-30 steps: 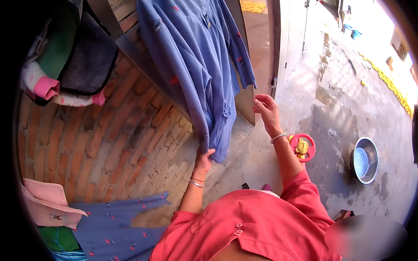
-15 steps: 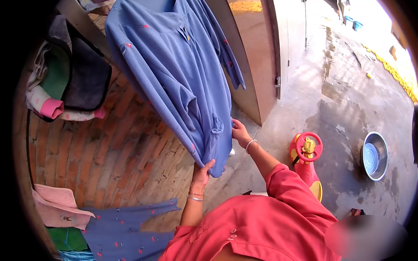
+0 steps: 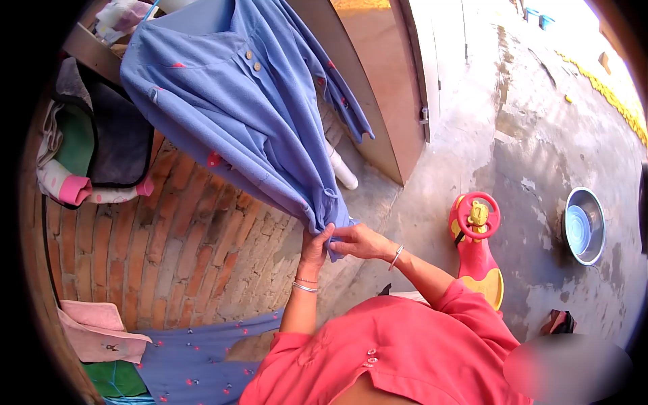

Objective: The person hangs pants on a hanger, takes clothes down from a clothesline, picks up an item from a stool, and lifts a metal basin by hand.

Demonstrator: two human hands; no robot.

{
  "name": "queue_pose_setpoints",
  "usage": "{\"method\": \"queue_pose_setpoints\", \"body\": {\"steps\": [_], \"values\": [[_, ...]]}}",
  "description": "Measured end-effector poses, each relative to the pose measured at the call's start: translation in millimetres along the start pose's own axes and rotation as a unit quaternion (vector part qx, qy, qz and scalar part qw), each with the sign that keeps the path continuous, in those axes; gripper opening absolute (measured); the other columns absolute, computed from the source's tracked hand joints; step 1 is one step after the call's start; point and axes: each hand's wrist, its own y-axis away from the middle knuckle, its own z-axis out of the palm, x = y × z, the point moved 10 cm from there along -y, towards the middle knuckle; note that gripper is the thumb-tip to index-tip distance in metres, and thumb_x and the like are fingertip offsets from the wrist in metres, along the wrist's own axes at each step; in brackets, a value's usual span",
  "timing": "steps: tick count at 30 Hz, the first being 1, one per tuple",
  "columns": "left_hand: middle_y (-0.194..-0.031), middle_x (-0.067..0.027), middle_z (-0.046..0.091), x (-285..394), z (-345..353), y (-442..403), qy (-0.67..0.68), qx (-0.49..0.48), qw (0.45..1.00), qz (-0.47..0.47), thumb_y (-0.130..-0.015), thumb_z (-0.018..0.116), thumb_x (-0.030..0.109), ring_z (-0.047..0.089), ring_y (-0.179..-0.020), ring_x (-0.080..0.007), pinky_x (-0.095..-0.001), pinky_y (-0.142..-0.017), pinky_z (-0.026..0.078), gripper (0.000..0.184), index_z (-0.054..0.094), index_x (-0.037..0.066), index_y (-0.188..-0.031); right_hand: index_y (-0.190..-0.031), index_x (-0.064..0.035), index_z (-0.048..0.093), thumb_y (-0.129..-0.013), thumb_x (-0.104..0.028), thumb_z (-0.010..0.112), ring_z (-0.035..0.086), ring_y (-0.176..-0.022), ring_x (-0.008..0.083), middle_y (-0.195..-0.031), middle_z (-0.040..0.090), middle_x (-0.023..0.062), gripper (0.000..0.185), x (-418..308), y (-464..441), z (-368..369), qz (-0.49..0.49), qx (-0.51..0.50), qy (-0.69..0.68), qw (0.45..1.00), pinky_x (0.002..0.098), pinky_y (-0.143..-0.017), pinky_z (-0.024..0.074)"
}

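Observation:
A blue long-sleeved pajama top with small red prints and buttons at the neck hangs in front of me, stretched down towards my hands. My left hand is closed round its gathered lower hem, thumb on top. Close against it, my right hand pinches the same hem from the right side. Both hands meet at the bunched cloth, and some fingertips are hidden in the folds. Below on the left, matching blue printed pants hang or lie spread out.
A brick wall runs along the left, with dark mats hanging on it and a pink towel lower down. To the right stand a red and yellow ride-on toy and a metal basin. A white pipe shows behind the top.
My right hand has moved left and down to join my left hand at the hem. The hem is now bunched together, and the pajama top is drawn narrower at the bottom.

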Motion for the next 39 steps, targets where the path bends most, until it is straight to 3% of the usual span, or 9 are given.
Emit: {"method": "queue_pose_setpoints", "body": {"steps": [2,4,7,13,18,22,33,35,39], "values": [[-0.116,-0.0066,0.052,1,8,3,0.050,0.008,0.998,-0.027,-0.076,0.066,0.007,0.050,-0.106,-0.0198,-0.0323,-0.095,0.038,0.053,0.044,0.002,-0.124,-0.100,-0.0008,0.063,-0.086,-0.037,0.059,0.057,-0.063,0.0111,-0.068,0.060,0.0058,0.038,17,1,-17,0.061,-0.076,-0.015,0.995,0.0258,-0.057,0.0468],[-0.117,-0.0064,0.052,-3,6,7,0.080,0.012,0.996,-0.038,-0.075,0.065,0.006,0.050,-0.107,-0.0199,-0.0323,-0.096,0.038,0.053,0.044,0.002,-0.124,-0.090,0.0004,0.064,-0.087,-0.032,0.059,0.058,-0.059,0.0095,-0.067,0.061,0.0035,0.033,38,-3,-76,0.072,0.111,-0.167,0.977,0.0240,-0.056,0.0479],[-0.120,-0.0058,0.052,-14,6,16,0.122,0.018,0.990,-0.074,-0.074,0.062,0.002,0.050,-0.109,-0.0199,-0.0322,-0.099,0.036,0.055,0.045,0.003,-0.125,-0.124,-0.0022,0.046,-0.087,-0.035,0.058,0.056,-0.099,0.0191,-0.110,0.057,0.0139,0.051,71,-8,-123,0.076,0.257,-0.136,0.954,0.0311,-0.084,0.0457],[-0.123,-0.0075,0.051,-18,18,16,0.139,0.003,0.987,-0.086,-0.075,0.064,0.009,0.050,-0.112,-0.0222,-0.0353,-0.100,0.037,0.056,0.043,0.003,-0.127,-0.122,-0.0001,0.045,-0.090,-0.024,0.056,0.051,-0.096,0.0097,-0.107,0.057,0.0056,0.041,91,-6,-59,0.055,0.228,-0.231,0.944,0.0262,-0.083,0.0430],[-0.124,-0.0085,0.049,-13,28,4,0.208,-0.007,0.973,-0.104,-0.079,0.065,0.014,0.048,-0.113,-0.0230,-0.0369,-0.100,0.036,0.058,0.039,0.003,-0.129,-0.131,0.0030,0.034,-0.092,-0.018,0.050,0.049,-0.105,0.0138,-0.118,0.052,0.0111,0.047,41,13,-34,-0.030,0.255,-0.069,0.964,0.0272,-0.090,0.0408],[-0.121,-0.0106,0.051,-5,45,-10,0.162,-0.046,0.985,-0.037,-0.076,0.070,0.015,0.049,-0.111,-0.0235,-0.0367,-0.097,0.039,0.059,0.041,0.004,-0.126,-0.127,-0.0050,0.043,-0.086,-0.013,0.052,0.041,-0.114,0.0364,-0.124,0.044,0.0176,0.043,-2,15,-10,-0.130,0.210,0.176,0.953,0.0436,-0.098,0.0328],[-0.080,-0.0064,0.060,-34,52,-54,0.295,0.057,0.940,-0.160,-0.085,0.061,0.021,0.061,-0.075,-0.0204,-0.0356,-0.075,0.053,0.017,0.054,0.006,-0.084,-0.128,-0.0067,0.043,-0.070,0.003,0.056,0.033,-0.127,0.0353,-0.134,0.038,0.0154,0.060,-55,79,-66,-0.150,0.347,0.139,0.915,0.0433,-0.104,0.0290],[-0.074,-0.0063,0.060,-19,77,-46,0.246,0.026,0.948,-0.199,-0.088,0.056,0.025,0.062,-0.069,-0.0209,-0.0344,-0.069,0.054,0.017,0.053,0.009,-0.084,-0.128,-0.0142,0.046,-0.065,0.005,0.057,0.030,-0.129,0.0328,-0.137,0.036,0.0089,0.068,-72,71,-22,-0.201,0.199,0.495,0.822,0.0490,-0.106,0.0223],[-0.089,-0.0065,0.060,-34,102,-43,0.290,-0.001,0.928,-0.236,-0.089,0.055,0.026,0.061,-0.079,-0.0187,-0.0301,-0.074,0.052,0.016,0.054,0.010,-0.086,-0.133,-0.0296,0.040,-0.070,-0.002,0.057,0.030,-0.129,0.0279,-0.140,0.034,-0.0013,0.071,-59,48,-37,-0.167,0.225,0.572,0.771,0.0492,-0.108,0.0169]]}}
